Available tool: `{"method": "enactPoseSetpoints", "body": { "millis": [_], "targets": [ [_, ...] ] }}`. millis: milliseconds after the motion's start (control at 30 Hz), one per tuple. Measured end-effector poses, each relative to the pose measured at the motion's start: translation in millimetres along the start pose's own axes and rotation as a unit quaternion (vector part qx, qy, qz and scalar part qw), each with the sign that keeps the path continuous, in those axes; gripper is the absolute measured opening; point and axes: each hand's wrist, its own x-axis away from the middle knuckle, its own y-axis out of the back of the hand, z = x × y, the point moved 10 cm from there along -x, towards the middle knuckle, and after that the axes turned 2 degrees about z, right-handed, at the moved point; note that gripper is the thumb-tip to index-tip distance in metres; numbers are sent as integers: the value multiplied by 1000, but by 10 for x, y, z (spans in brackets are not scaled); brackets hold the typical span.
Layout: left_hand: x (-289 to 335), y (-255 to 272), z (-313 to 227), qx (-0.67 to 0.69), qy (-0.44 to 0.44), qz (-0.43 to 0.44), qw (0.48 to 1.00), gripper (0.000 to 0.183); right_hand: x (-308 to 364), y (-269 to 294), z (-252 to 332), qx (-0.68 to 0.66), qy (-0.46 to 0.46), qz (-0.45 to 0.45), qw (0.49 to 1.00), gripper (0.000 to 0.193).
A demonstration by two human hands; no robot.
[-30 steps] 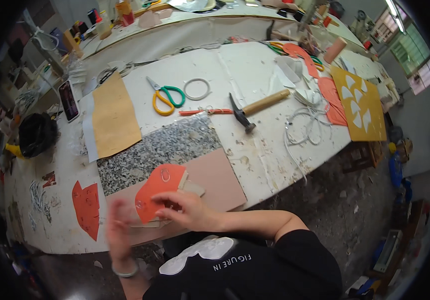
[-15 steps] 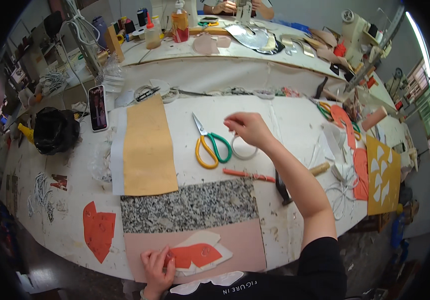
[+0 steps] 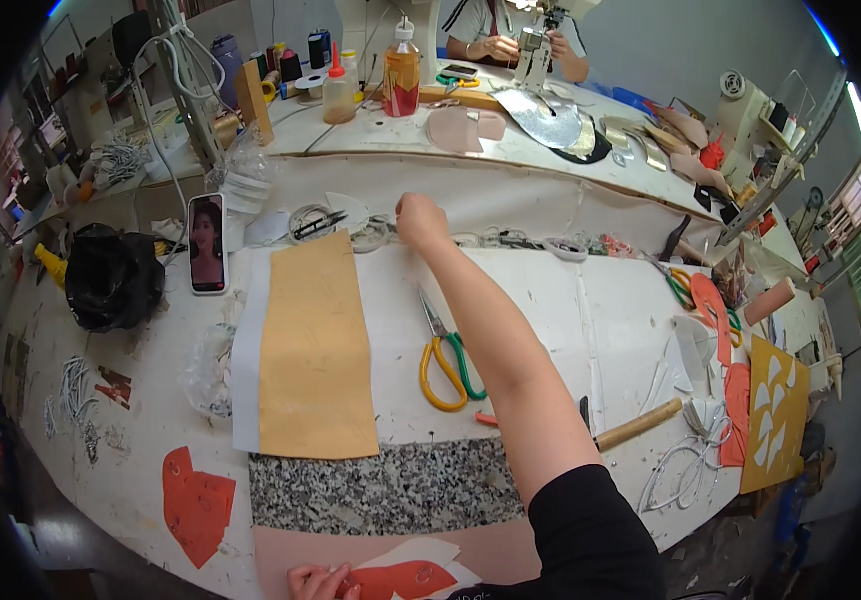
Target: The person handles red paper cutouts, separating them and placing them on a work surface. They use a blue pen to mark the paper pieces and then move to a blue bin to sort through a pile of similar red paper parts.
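Note:
My left hand (image 3: 321, 582) is at the near edge, its fingers closed on the left end of an orange leather-like piece (image 3: 406, 580). White backing (image 3: 431, 552) shows from under that piece. My right arm stretches across the table. My right hand (image 3: 421, 221) is at the far edge, beside a strip of small clutter, its fingers curled; whatever they hold, if anything, is hidden. Scissors (image 3: 443, 362) with one yellow and one green handle lie left of my forearm, which partly covers them. A tan sheet (image 3: 318, 350) lies over a white one on the left.
A speckled stone slab (image 3: 381, 490) borders a pink board (image 3: 286, 550). Left are a phone (image 3: 208, 245), black bag (image 3: 116, 277) and another orange piece (image 3: 198, 508). Right are a wooden handle (image 3: 641, 424), white cord (image 3: 686, 470) and yellow sheet (image 3: 776, 415). Across, a person's hands (image 3: 499, 48) work at a machine.
My right hand has moved away and to the left, to the table's far edge. The view has shifted so things sit lower. My forearm now covers where the white ring lay.

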Motion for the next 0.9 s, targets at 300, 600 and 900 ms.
{"method": "enactPoseSetpoints", "body": {
  "millis": [300, 600, 900],
  "targets": [
    [413, -328, 332, -10, 6, 117, 993, 54, -52, -532, -252, 11, 88, 296, 951, 14],
    [100, -83, 85, 17, -12, 11, 1000, 42, -110, 314, -277, -141, 100, 242, 955, 26],
    [-81, 11, -60, 51, 6, 7, 999, 31, 349, 907, -368, -112, 105, 181, 972, 44]
  ]
}}
